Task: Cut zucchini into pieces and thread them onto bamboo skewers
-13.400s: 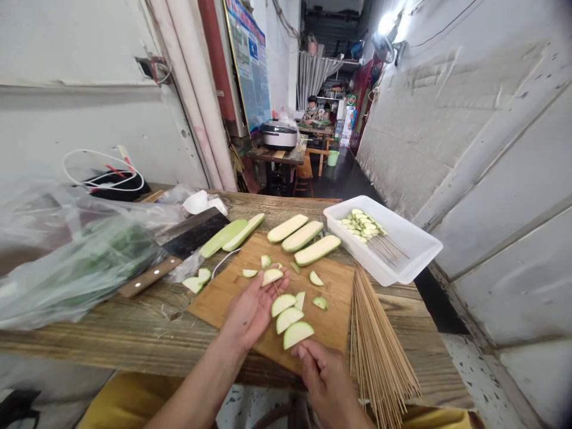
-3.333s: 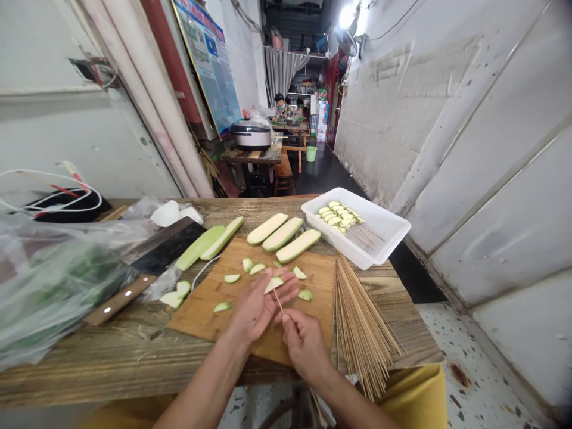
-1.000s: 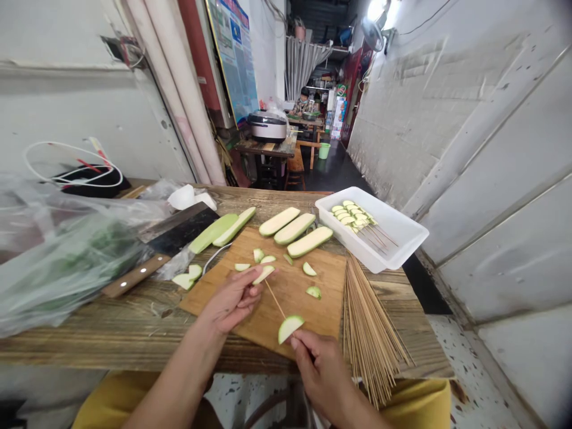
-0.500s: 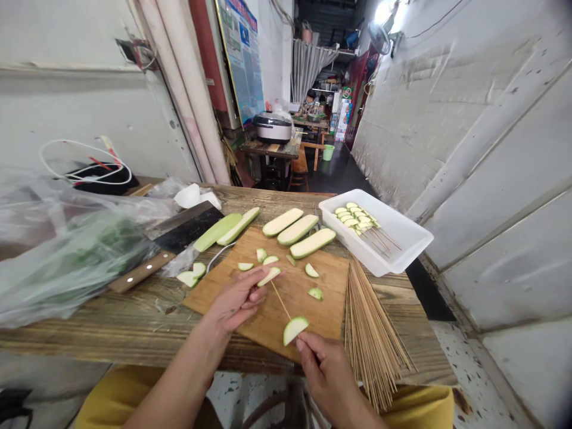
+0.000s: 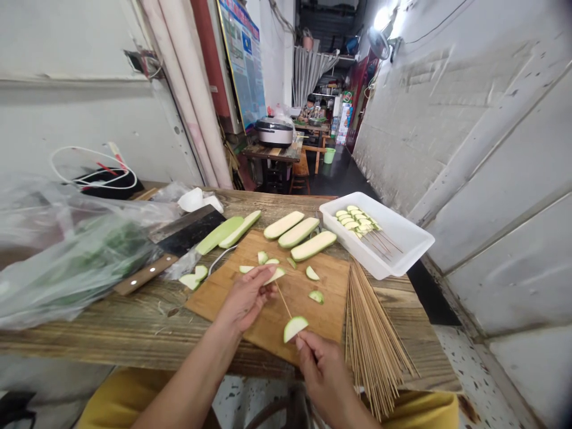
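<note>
Wall poster point(image 5: 245, 62): printed, lettering too small for you to read. Your left hand point(image 5: 245, 300): raised over the cutting board point(image 5: 212, 304), fingers clamped on a pale slice point(image 5: 277, 274) at the far end of the thin skewer point(image 5: 284, 300). Your right hand point(image 5: 324, 363): low, near the board's front edge, fingers pinched on the skewer below a threaded half-round point(image 5: 295, 329). Skewer bundle point(image 5: 375, 339): on the surface point(image 5: 98, 328), right of the board.
</note>
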Available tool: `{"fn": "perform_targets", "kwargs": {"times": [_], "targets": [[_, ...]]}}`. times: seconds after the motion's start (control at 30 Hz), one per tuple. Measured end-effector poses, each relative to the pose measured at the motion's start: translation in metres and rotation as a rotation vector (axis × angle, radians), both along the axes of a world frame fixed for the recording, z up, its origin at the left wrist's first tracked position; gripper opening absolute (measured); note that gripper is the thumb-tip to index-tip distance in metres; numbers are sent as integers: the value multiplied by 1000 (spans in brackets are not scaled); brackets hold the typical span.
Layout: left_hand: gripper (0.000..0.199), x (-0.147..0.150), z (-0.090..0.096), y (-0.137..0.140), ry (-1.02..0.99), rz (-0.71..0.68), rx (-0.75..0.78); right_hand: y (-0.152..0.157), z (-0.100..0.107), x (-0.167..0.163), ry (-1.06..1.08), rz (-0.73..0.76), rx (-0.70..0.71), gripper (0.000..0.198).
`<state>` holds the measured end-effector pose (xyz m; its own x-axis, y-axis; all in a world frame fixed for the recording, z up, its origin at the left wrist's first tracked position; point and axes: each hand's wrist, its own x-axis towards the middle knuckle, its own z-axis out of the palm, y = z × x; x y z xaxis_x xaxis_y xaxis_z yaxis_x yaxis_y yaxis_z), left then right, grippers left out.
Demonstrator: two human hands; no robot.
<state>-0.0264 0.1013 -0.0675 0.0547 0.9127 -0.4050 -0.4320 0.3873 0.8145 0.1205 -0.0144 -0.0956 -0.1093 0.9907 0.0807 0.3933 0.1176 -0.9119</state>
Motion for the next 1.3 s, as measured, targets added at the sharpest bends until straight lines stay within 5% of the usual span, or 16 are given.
{"fn": "perform_targets", "kwargs": {"times": [0.33,1.3], "targets": [[10,14,2,1,-155,54,-36,4,-5,-4,25,-34,17,28],[9,19,-5,2,-165,97,-73,17,-9,-12,-69,-100,75,29]]}}
